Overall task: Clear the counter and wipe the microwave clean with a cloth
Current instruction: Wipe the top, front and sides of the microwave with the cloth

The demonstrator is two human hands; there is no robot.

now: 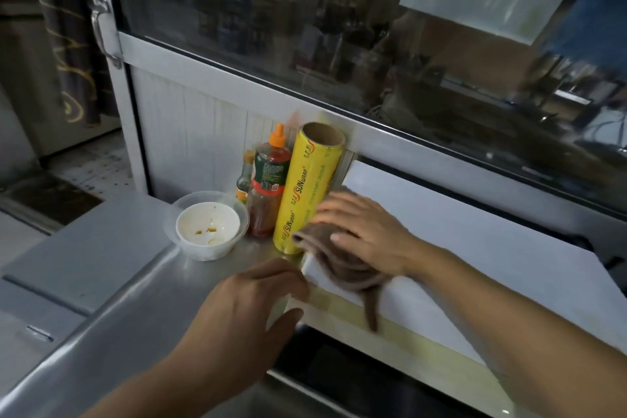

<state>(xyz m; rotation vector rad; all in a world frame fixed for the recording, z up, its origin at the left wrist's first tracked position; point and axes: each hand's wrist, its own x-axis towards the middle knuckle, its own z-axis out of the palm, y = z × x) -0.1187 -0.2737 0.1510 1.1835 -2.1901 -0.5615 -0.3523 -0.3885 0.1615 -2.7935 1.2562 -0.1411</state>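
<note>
The white microwave sits on the steel counter at the right, seen from above. My right hand lies flat on a brown cloth at the top's left front corner; a strip of the cloth hangs over the front edge. My left hand rests against the microwave's left front corner, thumb on its front face, holding nothing. The dark door glass shows below.
Left of the microwave stand a yellow cling-wrap roll, a red sauce bottle with an orange cap and a small bottle. A dirty white bowl sits in a clear tub. A glass-fronted cabinet rises behind.
</note>
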